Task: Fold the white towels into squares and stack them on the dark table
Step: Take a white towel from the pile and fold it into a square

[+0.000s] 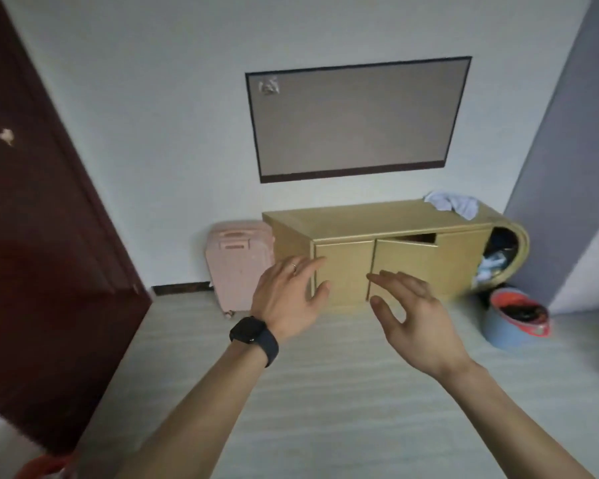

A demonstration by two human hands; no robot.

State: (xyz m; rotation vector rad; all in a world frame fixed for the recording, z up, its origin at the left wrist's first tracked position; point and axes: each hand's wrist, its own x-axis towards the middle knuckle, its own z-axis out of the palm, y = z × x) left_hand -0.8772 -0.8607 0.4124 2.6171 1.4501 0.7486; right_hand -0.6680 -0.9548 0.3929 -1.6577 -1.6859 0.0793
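Note:
Both my hands are raised in front of me over the floor, holding nothing. My left hand [291, 295] has straight spread fingers, a ring, and a dark watch on the wrist. My right hand [415, 316] is spread too, fingers relaxed. A crumpled pale cloth [452, 203], possibly a towel, lies on the right end of a low yellow cabinet [343, 221] against the far wall. No dark table is in view.
A pink suitcase [237, 264] stands left of the cabinet. A dark red door [49, 236] fills the left side. A wall screen [357, 119] hangs above the cabinet. The cabinet's round open end holds clothes [498, 261]; a blue basin with a red one inside [516, 319] sits on the pale floor.

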